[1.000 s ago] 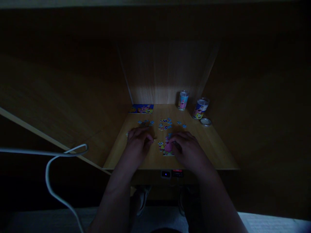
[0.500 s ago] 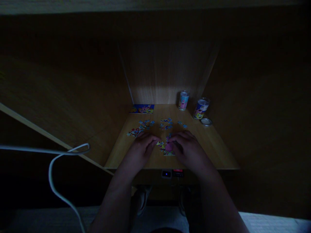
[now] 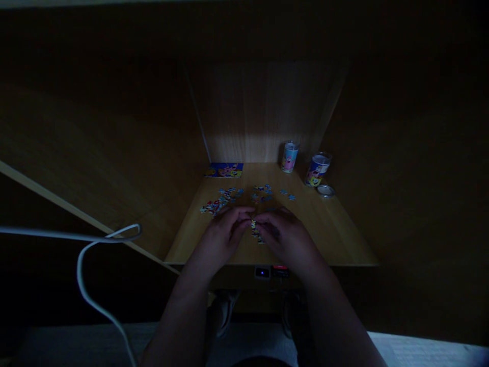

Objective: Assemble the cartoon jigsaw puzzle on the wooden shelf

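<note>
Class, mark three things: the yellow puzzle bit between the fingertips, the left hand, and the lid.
Puzzle bit [image 3: 253,224]: head view, on its yellow part.
Left hand [image 3: 222,234]: head view, on the back of the hand.
Lid [image 3: 325,191]: head view, middle of its disc.

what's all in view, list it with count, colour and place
Tabletop: one, light wood, centre
Wall panels: three, wood, left, back, right
Piece heap: many, mixed colours, left
Loose pieces: several, mostly bluish, centre
Stray pieces: two, blue, right
Yellow piece: one, front centre
Covered pieces: count unclear, mixed, by yellow piece
Printed sheet: one, multicoloured, back left
Lighter can: one, blue and pink, back right
Darker can: one, blue and yellow, right
Lid: one, silvery, beside darker can
Cable: one, white, left
Device: one, dark, below front edge
Red-black item: one, beside device
Shoes: two, colour unclear, bottom
Left hand, right hand: two, bare, at yellow piece
</note>
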Demonstrator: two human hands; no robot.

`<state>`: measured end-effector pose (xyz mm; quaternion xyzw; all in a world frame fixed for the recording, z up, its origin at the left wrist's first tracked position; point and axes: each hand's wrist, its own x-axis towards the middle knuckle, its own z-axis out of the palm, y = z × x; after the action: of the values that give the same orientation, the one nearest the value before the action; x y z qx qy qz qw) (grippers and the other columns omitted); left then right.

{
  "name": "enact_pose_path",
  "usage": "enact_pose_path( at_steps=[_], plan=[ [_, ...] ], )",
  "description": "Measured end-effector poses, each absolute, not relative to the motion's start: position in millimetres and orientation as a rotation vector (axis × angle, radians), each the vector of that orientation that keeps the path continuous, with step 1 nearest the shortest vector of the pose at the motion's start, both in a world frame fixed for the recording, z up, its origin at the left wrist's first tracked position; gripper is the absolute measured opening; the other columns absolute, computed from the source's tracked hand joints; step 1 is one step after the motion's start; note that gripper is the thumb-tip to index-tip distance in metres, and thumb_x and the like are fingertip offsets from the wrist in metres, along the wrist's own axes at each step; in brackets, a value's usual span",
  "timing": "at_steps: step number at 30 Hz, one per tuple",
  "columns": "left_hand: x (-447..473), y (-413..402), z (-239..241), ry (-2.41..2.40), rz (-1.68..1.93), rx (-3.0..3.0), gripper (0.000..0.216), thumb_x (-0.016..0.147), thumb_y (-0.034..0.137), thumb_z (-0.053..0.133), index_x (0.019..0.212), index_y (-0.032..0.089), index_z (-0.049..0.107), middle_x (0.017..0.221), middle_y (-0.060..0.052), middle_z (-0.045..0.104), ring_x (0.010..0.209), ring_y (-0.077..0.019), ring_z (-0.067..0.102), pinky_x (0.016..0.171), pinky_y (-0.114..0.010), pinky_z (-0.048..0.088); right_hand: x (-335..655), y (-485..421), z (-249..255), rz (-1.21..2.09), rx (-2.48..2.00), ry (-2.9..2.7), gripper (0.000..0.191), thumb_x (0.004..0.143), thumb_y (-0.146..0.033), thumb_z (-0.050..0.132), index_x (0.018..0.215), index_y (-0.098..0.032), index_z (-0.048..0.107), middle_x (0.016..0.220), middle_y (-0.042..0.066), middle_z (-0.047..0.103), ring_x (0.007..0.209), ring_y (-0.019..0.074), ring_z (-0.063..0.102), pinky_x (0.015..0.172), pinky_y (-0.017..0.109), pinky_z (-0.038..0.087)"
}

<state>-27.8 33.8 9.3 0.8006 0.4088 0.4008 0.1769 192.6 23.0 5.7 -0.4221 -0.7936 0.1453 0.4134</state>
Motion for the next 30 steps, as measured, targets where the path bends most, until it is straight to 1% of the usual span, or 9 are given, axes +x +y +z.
enact_pose_path(
  at_steps=[5, 8, 12, 15, 18, 22, 23, 26, 30],
  plan=[
    [-27.9, 32.8, 11.9, 1.187, 1.2, 2.28, 0.023, 0.109, 0.017, 0.069, 0.13, 0.026, 0.071, 0.118, -0.004, 0.083, 0.106, -0.0215, 0.08, 0.097, -0.036, 0.064, 193.1, 24.6, 1.8, 0.406, -1.089, -1.938, 0.017, 0.103, -0.014, 0.075, 0.112, -0.027, 0.08, 0.097, 0.003, 0.081, 0.091, 0.0218, 0.073, 0.085, 0.034, 0.054],
    [-29.8, 28.7, 12.9, 1.268, 1.203, 2.352, 0.019, 0.11, 0.015, 0.064, 0.124, 0.025, 0.073, 0.115, -0.005, 0.083, 0.108, -0.0238, 0.078, 0.099, -0.041, 0.062, 196.9, 25.7, 1.2, 0.386, -1.135, -1.908, 0.02, 0.104, -0.016, 0.073, 0.117, -0.028, 0.082, 0.094, 0.003, 0.082, 0.094, 0.0239, 0.074, 0.087, 0.037, 0.054],
    [-27.9, 14.8, 11.2, 1.232, 1.074, 2.512, 0.023, 0.11, 0.011, 0.059, 0.119, 0.025, 0.075, 0.114, -0.005, 0.083, 0.108, -0.0258, 0.076, 0.098, -0.046, 0.06, 199.8, 27.4, 0.1, 0.389, -1.17, -1.897, 0.024, 0.107, -0.02, 0.07, 0.125, -0.029, 0.082, 0.091, 0.002, 0.084, 0.094, 0.0251, 0.075, 0.092, 0.04, 0.054],
    [-23.5, 3.3, 8.7, 1.198, 1.013, 2.588, 0.02, 0.11, 0.016, 0.063, 0.122, 0.025, 0.076, 0.12, -0.007, 0.083, 0.111, -0.0272, 0.075, 0.101, -0.05, 0.059, 198.7, 27.7, -1.4, 0.401, -1.197, -1.857, 0.02, 0.106, -0.02, 0.069, 0.118, -0.029, 0.082, 0.097, 0.004, 0.085, 0.096, 0.025, 0.076, 0.093, 0.04, 0.056],
    [-20.5, -2.8, 6.2, 1.188, 0.946, 2.649, 0.016, 0.111, 0.02, 0.065, 0.121, 0.025, 0.077, 0.122, -0.007, 0.083, 0.113, -0.0281, 0.075, 0.103, -0.052, 0.058, 197.2, 27.4, -2.3, 0.458, -1.218, -1.802, 0.016, 0.105, -0.019, 0.068, 0.11, -0.026, 0.081, 0.098, 0.005, 0.084, 0.095, 0.0244, 0.077, 0.092, 0.039, 0.057],
    [-19.0, -3.6, 4.4, 1.215, 0.899, 2.687, 0.015, 0.111, 0.022, 0.065, 0.117, 0.024, 0.078, 0.118, -0.006, 0.084, 0.11, -0.0282, 0.074, 0.103, -0.052, 0.056, 197.6, 27.4, -0.1, 0.494, -1.189, -1.825, 0.025, 0.108, -0.02, 0.065, 0.129, -0.027, 0.078, 0.1, 0.004, 0.085, 0.098, 0.0241, 0.077, 0.096, 0.041, 0.056],
    [-18.7, -3.5, 4.5, 1.222, 0.901, 2.693, 0.015, 0.111, 0.023, 0.065, 0.116, 0.024, 0.078, 0.117, -0.005, 0.084, 0.109, -0.0282, 0.074, 0.103, -0.052, 0.055, 197.9, 27.4, 0.8, 0.48, -1.178, -1.856, 0.026, 0.108, -0.02, 0.065, 0.13, -0.028, 0.078, 0.097, 0.003, 0.085, 0.097, 0.0242, 0.076, 0.098, 0.041, 0.055],
    [-17.7, -3.4, 5.8, 1.223, 0.889, 2.712, 0.015, 0.111, 0.024, 0.064, 0.115, 0.024, 0.079, 0.115, -0.006, 0.085, 0.107, -0.0281, 0.075, 0.101, -0.051, 0.056, 198.0, 27.7, 2.5, 0.456, -1.18, -1.914, 0.021, 0.108, -0.017, 0.063, 0.118, -0.027, 0.079, 0.087, 0.001, 0.082, 0.094, 0.0248, 0.075, 0.098, 0.043, 0.053],
    [-16.9, -4.4, 6.8, 1.22, 0.877, 2.716, 0.015, 0.11, 0.022, 0.065, 0.114, 0.024, 0.08, 0.115, -0.007, 0.085, 0.108, -0.0287, 0.075, 0.101, -0.052, 0.056, 197.4, 28.1, 1.4, 0.501, -1.237, -1.88, 0.014, 0.107, -0.019, 0.064, 0.106, -0.026, 0.076, 0.085, 0.002, 0.08, 0.094, 0.0258, 0.074, 0.091, 0.041, 0.054]
  ],
)
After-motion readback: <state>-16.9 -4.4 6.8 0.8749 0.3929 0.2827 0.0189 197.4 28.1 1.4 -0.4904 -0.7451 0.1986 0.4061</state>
